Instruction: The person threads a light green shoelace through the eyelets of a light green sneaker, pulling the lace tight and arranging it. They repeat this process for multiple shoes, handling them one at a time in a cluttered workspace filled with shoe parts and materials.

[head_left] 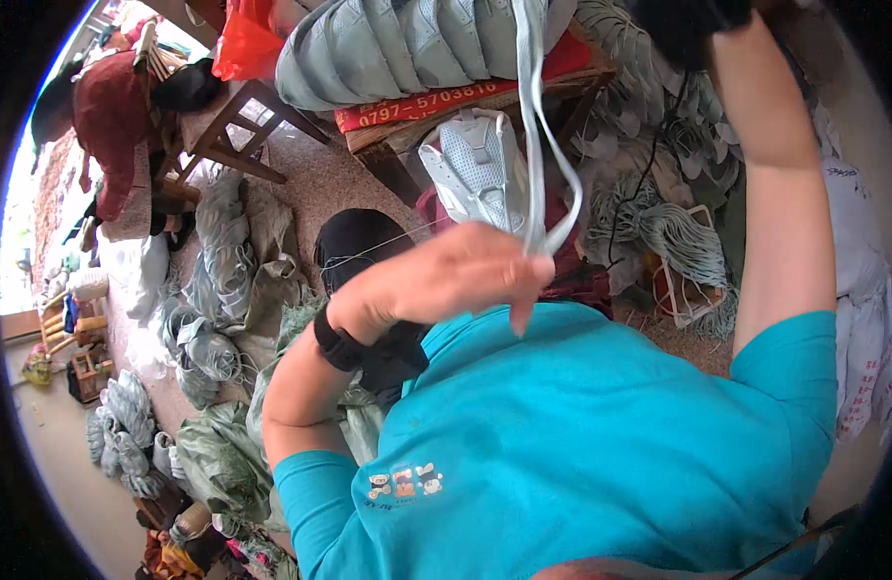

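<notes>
My left hand (455,275), with a black band on its wrist, reaches across in front of my chest. Its fingers are closed, slightly blurred, on the lower end of a looped, flat pale grey strip (533,126) that hangs from the top edge. Just beyond it, a pale grey shoe upper (477,174) with perforated panels stands near my knees. A thin thread (388,244) runs past my left wrist towards it. My right arm is raised to the upper right; a black covering (692,29) and the frame edge hide my right hand.
A row of nested grey shoe uppers (397,53) lies on a wooden bench (378,150) with a red cover. Bundles of grey cords (678,232) lie to the right. More grey bundles (223,232) and a green sack (223,449) cover the left floor. A wooden stool (228,135) stands far left.
</notes>
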`<state>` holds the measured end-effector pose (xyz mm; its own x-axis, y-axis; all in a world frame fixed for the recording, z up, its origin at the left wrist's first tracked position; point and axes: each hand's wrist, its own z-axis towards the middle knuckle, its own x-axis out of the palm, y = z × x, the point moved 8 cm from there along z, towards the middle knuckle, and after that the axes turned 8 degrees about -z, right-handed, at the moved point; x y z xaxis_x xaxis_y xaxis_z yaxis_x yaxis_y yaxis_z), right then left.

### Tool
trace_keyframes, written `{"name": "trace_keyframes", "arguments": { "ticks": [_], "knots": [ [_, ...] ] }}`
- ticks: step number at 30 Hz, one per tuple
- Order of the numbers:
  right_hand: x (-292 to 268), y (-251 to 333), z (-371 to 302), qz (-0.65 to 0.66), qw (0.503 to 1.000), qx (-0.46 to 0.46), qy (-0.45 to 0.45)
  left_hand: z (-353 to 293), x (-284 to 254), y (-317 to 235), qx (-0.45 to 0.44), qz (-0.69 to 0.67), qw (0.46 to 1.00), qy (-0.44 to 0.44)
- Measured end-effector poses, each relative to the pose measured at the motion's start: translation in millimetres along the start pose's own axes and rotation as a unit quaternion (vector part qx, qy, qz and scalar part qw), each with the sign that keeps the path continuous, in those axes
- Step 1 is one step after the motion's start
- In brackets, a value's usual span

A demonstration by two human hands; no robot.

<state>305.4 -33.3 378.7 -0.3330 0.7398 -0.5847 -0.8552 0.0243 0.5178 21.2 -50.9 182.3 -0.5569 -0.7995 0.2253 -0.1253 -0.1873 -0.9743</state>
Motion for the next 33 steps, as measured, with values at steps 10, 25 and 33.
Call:
{"name": "trace_keyframes", "arguments": {
  "ticks": [10,25,33],
  "knots": [
    [163,17,-225,0.018,0.921,0.122,0.369,14,-121,2,0.206,-0.294,0.904,-0.233],
    [148,-39,-214,0.566,0.751,0.334,0.075,-107,-168,30,0.36,-0.514,0.728,-0.276],
    [12,-165,-257,0.617,0.668,0.405,-0.098,-306,-236,119,0.35,-0.53,0.601,-0.484]
  ]
}}
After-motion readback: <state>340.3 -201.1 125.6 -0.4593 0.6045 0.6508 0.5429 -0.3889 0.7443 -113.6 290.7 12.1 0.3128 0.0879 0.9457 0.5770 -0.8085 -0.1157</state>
